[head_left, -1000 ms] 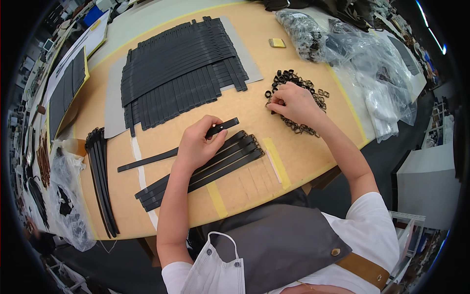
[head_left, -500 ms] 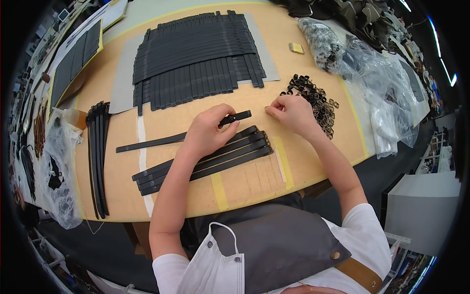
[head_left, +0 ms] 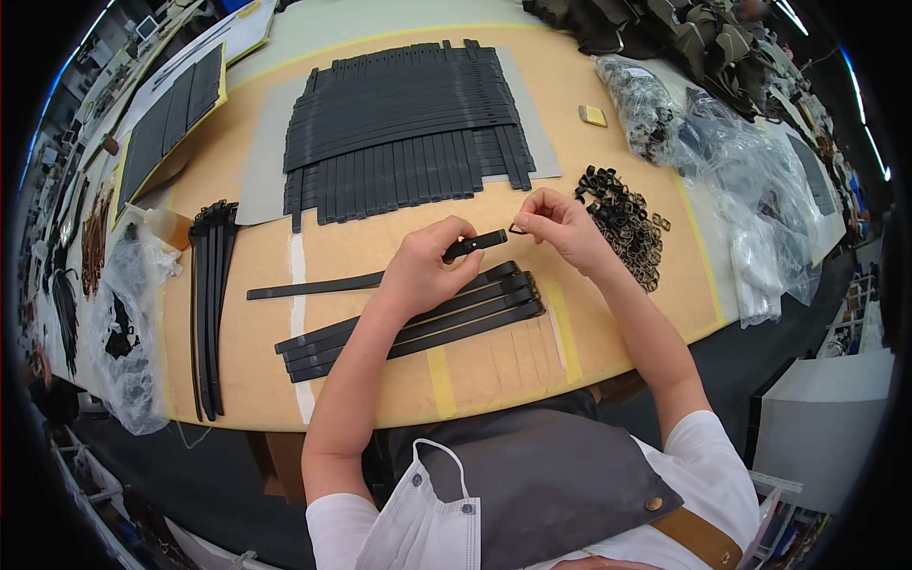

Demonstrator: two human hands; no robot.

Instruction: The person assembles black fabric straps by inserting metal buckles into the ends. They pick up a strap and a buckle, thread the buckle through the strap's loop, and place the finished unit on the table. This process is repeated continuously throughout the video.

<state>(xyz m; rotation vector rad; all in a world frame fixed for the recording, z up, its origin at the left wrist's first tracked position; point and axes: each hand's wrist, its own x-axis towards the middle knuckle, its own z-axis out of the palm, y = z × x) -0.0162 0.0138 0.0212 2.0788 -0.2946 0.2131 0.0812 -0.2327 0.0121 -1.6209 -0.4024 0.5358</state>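
Note:
My left hand [head_left: 427, 268] pinches a black strap [head_left: 318, 287] close to its folded end, which points right and bears a small metal stud. The strap's long tail lies to the left, behind my forearm. Between the thumb and fingertips of my right hand [head_left: 568, 233] is a small dark metal loop [head_left: 516, 229], just off the strap's end and apart from it as far as I can see. Nearer to me, several black straps with metal fittings at their right ends [head_left: 475, 321] lie side by side, partly under my left forearm.
Loose metal loops [head_left: 627, 233] are heaped right of my right hand. Rows of black straps [head_left: 399, 123] cover a grey board at the back. More straps [head_left: 211, 313] hang together at left. Plastic bags [head_left: 736, 180] and a small yellow block [head_left: 593, 116] lie at right.
My right hand has come left and slightly nearer the strap's end, and the metal loop now shows in its fingers. The whole view has shifted a little.

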